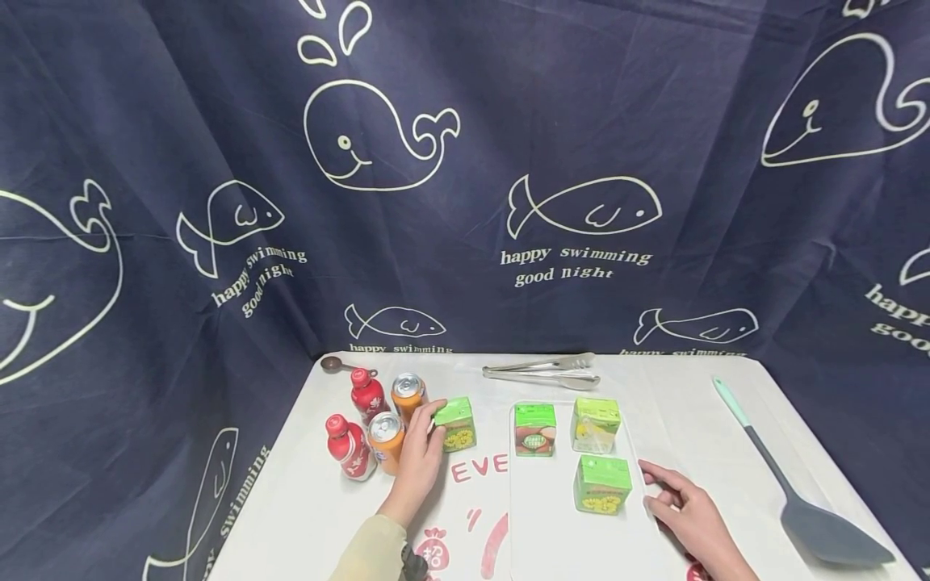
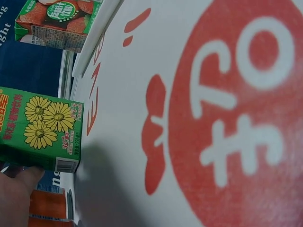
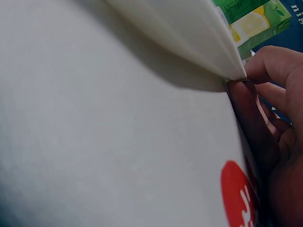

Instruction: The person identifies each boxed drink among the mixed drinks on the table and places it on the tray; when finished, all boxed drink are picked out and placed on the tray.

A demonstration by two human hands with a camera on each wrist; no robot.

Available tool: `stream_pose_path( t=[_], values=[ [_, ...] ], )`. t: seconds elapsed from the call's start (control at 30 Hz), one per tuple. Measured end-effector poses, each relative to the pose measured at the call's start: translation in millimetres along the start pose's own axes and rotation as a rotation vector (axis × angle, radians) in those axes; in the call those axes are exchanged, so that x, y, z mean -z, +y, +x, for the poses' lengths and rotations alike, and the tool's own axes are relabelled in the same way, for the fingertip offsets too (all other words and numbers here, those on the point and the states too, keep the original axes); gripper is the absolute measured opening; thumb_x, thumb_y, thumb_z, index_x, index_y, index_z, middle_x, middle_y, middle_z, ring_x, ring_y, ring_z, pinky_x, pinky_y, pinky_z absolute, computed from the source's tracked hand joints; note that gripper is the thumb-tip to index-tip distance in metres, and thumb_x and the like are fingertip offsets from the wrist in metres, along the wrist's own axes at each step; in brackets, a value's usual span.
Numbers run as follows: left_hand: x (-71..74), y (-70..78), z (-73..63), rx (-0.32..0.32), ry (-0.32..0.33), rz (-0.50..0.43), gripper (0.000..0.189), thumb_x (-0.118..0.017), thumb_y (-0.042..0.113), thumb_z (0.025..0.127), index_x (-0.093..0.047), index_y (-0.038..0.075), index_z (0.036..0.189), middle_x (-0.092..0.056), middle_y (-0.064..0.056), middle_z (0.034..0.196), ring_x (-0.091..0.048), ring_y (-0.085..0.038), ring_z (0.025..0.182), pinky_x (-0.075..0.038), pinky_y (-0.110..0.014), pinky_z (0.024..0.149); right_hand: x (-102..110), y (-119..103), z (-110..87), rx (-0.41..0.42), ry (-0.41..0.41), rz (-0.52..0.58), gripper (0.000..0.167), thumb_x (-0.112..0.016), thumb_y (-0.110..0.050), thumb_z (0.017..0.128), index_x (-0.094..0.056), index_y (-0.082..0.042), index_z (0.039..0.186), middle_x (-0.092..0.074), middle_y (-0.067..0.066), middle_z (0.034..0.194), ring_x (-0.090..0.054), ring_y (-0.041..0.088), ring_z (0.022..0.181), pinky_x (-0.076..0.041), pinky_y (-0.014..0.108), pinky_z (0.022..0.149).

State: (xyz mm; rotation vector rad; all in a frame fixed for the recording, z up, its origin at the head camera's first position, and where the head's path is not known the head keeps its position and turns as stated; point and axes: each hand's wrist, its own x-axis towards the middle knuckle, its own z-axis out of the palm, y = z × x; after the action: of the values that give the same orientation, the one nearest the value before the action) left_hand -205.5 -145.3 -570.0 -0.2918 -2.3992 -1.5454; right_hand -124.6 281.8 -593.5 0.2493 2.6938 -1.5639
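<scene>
My left hand (image 1: pixel 421 446) is at the left side of a green drink carton (image 1: pixel 456 425) with yellow flowers on it, fingertips right at its side. That carton (image 2: pixel 41 127) stands on the table in the left wrist view, its flowered front uncovered. My right hand (image 1: pixel 686 510) pinches the right rim of a white tray (image 1: pixel 548 528); in the right wrist view its fingers (image 3: pixel 265 64) meet at the rim. Three cartons stand on the tray: one with red fruit (image 1: pixel 534 432), one with lemon (image 1: pixel 596 425) and another with yellow flowers (image 1: pixel 602 486).
Left of my left hand stand two red bottles (image 1: pixel 351 449) and two orange cans (image 1: pixel 387 442). A brown spoon (image 1: pixel 333 364) lies at the back left, metal tongs (image 1: pixel 541 374) at the back. To the right lies a grey spatula (image 1: pixel 821 524). A dark curtain (image 1: pixel 465 242) hangs behind the table.
</scene>
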Motion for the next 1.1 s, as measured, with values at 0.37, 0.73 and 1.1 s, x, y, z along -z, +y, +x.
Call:
stream_pose_path(
  t=[0.37,0.73,1.1],
  values=[
    [3.6,-2.4,-2.1,-0.032,-0.021,-0.015,0.045,-0.057,0.004,0.105,-0.054,0.015,0.148,-0.054,-0.001,0.145,-0.048,-0.023,0.141,-0.038,-0.045,0.12,0.4,1.0,1.8,-0.039,-0.018,-0.017,0.063,-0.075,-0.005,0.091,-0.053,0.001,0.149,-0.062,0.016,0.126,-0.057,0.016,0.07,-0.05,0.024,0.056],
    [5.8,-5.3,-4.5,-0.052,-0.056,0.009,0.044,-0.057,0.01,0.107,-0.051,0.014,0.151,-0.052,0.001,0.148,-0.047,-0.023,0.142,-0.042,-0.044,0.117,0.0,3.1,2.0,-0.037,-0.012,-0.026,0.063,-0.074,-0.004,0.09,-0.053,0.001,0.149,-0.062,0.016,0.125,-0.057,0.015,0.069,-0.051,0.024,0.055],
    [2.9,7.6,-9.9,-0.082,-0.064,-0.061,0.047,-0.058,0.008,0.107,-0.05,0.023,0.15,-0.051,-0.002,0.15,-0.047,-0.029,0.142,-0.046,-0.048,0.112,0.0,0.7,1.7,-0.047,-0.017,-0.027,0.063,-0.074,-0.004,0.09,-0.053,0.001,0.149,-0.062,0.015,0.125,-0.057,0.016,0.07,-0.05,0.024,0.055]
  ],
)
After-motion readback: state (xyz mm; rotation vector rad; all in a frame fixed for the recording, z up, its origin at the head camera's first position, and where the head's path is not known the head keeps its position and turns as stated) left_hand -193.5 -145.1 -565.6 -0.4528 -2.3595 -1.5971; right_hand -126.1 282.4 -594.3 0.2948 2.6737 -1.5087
